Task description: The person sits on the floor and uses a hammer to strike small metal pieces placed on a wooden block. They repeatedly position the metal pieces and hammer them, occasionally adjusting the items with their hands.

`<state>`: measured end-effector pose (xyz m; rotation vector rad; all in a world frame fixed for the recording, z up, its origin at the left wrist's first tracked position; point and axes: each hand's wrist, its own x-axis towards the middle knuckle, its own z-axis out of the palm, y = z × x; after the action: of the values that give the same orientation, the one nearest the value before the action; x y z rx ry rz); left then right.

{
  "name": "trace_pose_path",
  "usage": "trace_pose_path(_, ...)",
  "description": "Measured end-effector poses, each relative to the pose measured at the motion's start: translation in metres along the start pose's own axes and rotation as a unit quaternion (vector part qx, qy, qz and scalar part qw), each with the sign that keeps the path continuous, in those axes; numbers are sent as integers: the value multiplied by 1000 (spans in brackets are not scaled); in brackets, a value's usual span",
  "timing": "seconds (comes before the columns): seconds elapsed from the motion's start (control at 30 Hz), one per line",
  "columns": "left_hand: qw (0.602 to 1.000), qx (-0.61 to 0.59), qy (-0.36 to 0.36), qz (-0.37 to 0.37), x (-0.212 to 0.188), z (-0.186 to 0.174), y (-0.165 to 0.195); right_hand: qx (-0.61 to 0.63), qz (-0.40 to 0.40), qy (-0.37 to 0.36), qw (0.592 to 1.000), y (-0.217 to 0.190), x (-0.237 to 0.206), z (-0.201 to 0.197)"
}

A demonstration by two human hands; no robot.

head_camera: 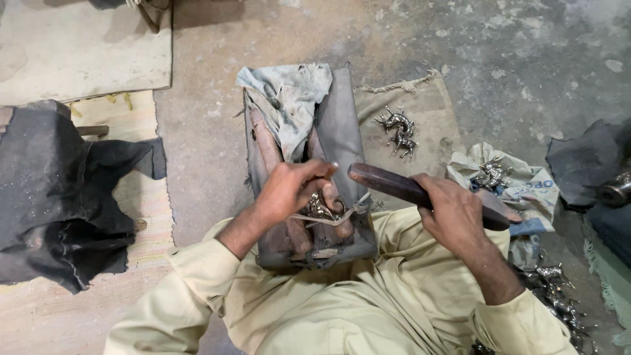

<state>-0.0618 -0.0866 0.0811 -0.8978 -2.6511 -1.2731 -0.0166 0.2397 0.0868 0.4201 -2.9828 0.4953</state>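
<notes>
Both of our forearms reach out from pale yellow sleeves over our lap. Our left hand (287,189) bends at the wrist, its fingers pinched around a small metal figurine (320,208) that it presses onto the wooden block (328,220) of the padded work stand (342,131) between our knees; a pale strap (342,217) crosses just under the piece. Our right hand (453,213) is clenched around the thick end of a dark wooden-handled tool (401,187), whose far tip points toward the left hand, close above the figurine.

To our right, more shiny figurines (559,296) lie heaped beside our knee, and another (490,174) rests on a crumpled sack (532,187). A grey rag (289,98) drapes over the stand's top. Beyond it two finished figurines (397,131) lie on a burlap mat (427,98). Dark cloth (52,190) is piled on the left, over a striped rug (141,197). Bare concrete floor (526,52) opens farther out.
</notes>
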Motion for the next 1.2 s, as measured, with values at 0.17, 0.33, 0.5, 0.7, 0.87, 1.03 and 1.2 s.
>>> trace_pose_path(0.17, 994, -88, 39, -56, -8, -9, 1, 135, 146, -98, 975, 0, -5, 13)
trace_pose_path(0.33, 999, 2, -37, 4, -6, -2, -2, 164, 82, -77, 980, -5, -7, 29)
trace_pose_path(0.5, 998, 45, -46, 10, -3, -1, -1, 162, 79, -59, 982, -6, -10, 29)
trace_pose_path(0.7, 999, -45, -5, -11, -18, 0, 5, 191, 131, -63, 971, -5, -10, 26)
trace_pose_path(0.87, 999, 39, -35, 12, -28, 11, -1, 226, 100, -75, 966, -4, -10, 28)
trace_pose_path(1.03, 996, 49, 14, 67, -37, 21, -13, 141, 66, -46, 987, -11, -9, 23)
trace_pose_path(1.2, 994, 58, 38, 81, -36, 32, -21, 39, -72, 144, 986, -25, -8, 2)
